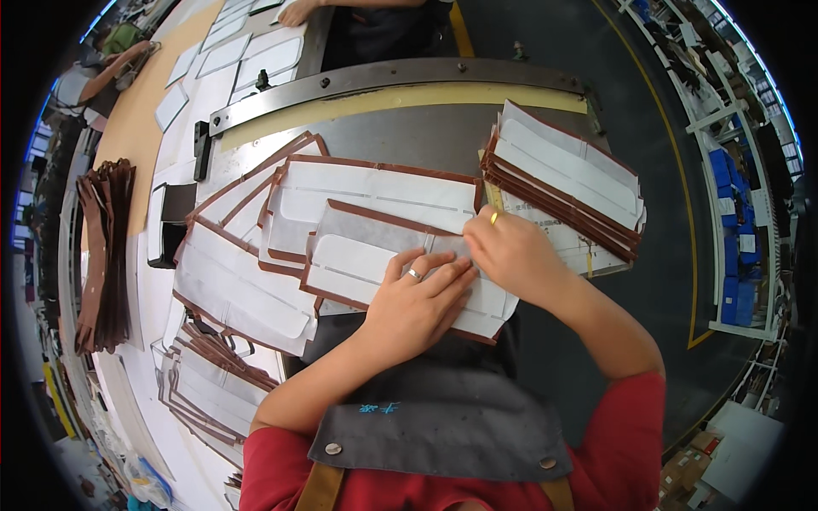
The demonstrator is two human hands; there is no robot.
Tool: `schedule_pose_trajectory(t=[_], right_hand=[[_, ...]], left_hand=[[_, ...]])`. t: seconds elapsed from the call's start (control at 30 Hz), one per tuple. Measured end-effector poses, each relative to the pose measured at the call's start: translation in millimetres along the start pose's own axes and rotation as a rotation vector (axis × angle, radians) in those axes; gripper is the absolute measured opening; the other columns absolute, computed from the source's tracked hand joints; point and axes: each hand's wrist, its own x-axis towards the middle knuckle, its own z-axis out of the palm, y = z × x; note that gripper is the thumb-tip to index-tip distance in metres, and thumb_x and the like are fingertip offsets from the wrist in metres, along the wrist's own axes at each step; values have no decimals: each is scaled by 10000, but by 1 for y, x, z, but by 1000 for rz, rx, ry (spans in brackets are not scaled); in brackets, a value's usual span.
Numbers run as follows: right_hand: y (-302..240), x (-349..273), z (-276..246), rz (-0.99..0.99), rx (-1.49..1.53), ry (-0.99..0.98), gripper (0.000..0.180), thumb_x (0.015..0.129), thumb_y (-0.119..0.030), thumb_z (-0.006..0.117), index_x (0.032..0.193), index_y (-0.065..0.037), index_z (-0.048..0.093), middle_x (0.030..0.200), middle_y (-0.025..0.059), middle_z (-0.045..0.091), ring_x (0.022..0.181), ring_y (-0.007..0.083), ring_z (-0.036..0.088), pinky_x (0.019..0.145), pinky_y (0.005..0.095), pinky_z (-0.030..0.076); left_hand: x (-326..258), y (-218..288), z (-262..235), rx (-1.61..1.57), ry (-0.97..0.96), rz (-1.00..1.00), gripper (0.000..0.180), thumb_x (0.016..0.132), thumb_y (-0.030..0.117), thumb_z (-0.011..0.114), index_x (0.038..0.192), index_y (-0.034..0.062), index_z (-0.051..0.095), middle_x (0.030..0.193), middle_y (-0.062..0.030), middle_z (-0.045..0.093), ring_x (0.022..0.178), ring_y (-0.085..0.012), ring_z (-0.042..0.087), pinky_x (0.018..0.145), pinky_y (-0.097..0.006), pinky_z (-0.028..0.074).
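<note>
The left hand (417, 298) lies flat, fingers spread, pressing down on a white-lined panel (358, 264) with a brown edge. That panel sits on the grey metal table (409, 140) right in front of the person, on top of a fan of similar panels (247, 289) that spreads off to the left. A ring shows on one finger of the left hand.

The right hand (507, 251) rests just beside the left, touching the same panel at its upper right edge. Its fingers are curled and seem to pinch the panel's edge or a strip there, though the grip itself is hidden under the knuckles, so I cannot tell for sure. It too wears a ring.

To the right, close to the right hand, stands a neat stack of the same pieces (567, 183), tilted on the table. A long metal bar (392, 81) runs across the far side of the table. At the far left a pile of brown pieces (102, 255) lies on a light bench. Another person's hand (296, 12) rests on white sheets at the top edge.
</note>
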Motion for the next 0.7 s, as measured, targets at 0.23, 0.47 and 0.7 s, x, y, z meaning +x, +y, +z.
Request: schedule_pose_trajectory(t=[0.23, 0.47, 0.7], right_hand=[[-1, 7, -3, 96, 276, 83, 103, 808, -102, 634, 860, -53, 560, 761, 84, 537, 677, 255, 570, 579, 355, 458], [-4, 20, 12, 1, 75, 83, 103, 819, -124, 628, 876, -53, 580, 785, 103, 535, 705, 253, 572, 613, 350, 461], [-6, 12, -4, 283, 549, -38, 118, 829, -66, 618, 940, -30, 608, 841, 94, 538, 745, 243, 570, 640, 326, 456]], left_hand=[[-2, 1, 1, -17, 1, -20, 320, 837, 185, 611, 1139, 80, 598, 1123, -15, 563, 1066, -176, 521, 949, -375, 362], [0, 0, -1, -61, -8, -26, 322, 836, 164, 607, 1147, 81, 588, 1104, -31, 565, 1053, -195, 524, 945, -385, 358], [-3, -15, -19, -425, -9, -168, 379, 797, 17, 591, 1172, 49, 546, 1112, -93, 555, 1017, -279, 516, 884, -396, 381]])
